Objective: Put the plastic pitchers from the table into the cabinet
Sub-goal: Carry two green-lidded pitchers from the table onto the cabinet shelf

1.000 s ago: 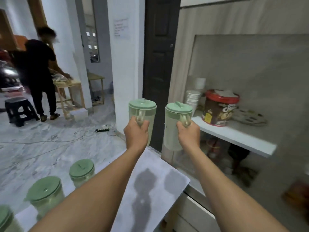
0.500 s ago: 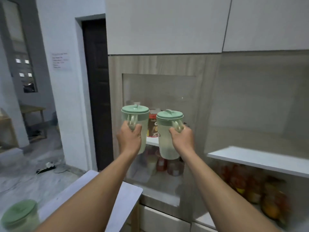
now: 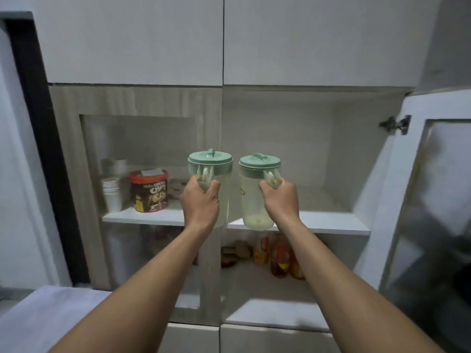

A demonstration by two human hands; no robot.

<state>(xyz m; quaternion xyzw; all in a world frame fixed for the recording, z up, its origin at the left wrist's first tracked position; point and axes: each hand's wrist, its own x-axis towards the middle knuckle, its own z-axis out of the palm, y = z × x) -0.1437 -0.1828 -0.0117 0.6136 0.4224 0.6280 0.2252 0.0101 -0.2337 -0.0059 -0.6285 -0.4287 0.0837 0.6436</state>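
I hold two clear plastic pitchers with pale green lids in front of the cabinet. My left hand (image 3: 200, 202) grips the handle of the left pitcher (image 3: 212, 169). My right hand (image 3: 280, 200) grips the handle of the right pitcher (image 3: 251, 197). Both pitchers are upright and in the air, at the front edge of the white middle shelf (image 3: 331, 226). The right half of the cabinet stands open, and its shelf is bare behind the right pitcher.
The left half is behind a shut glass door (image 3: 142, 154); there stand a stack of white cups (image 3: 112, 193) and a red-lidded cereal tub (image 3: 149, 191). Bottles and jars (image 3: 279, 253) fill the lower shelf. The open door (image 3: 433, 200) juts out at right. The table corner (image 3: 43, 317) lies at lower left.
My view has swung right from the table to face the cabinet squarely. Both pitchers have come closer to the middle shelf, and the open right compartment and door are now in view.
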